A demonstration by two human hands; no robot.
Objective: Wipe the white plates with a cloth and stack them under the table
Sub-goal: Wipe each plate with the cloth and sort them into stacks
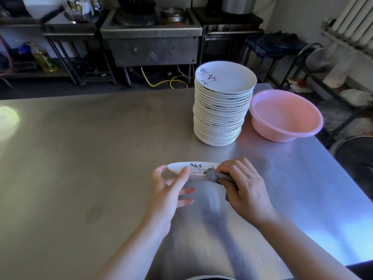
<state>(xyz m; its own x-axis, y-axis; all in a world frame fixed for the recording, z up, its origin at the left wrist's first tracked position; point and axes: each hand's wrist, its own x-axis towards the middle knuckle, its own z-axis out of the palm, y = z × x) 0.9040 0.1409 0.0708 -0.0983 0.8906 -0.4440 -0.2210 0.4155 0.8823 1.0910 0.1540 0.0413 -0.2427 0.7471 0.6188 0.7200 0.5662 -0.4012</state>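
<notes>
I hold one white plate [198,171] with black brush lettering a little above the steel table [90,150], seen nearly edge-on. My left hand [171,190] grips its left rim, thumb on top and fingers underneath. My right hand [245,186] grips a grey cloth [215,175] and presses it against the plate's right rim. A tall stack of the same white plates [222,106] stands on the table farther back, to the right of centre.
A pink plastic basin [286,116] sits right of the stack near the table's right edge. Beyond the table's far edge stand a steel stove unit [151,45], shelves and a yellow hose [161,82]. A fan [357,158] stands on the floor at right.
</notes>
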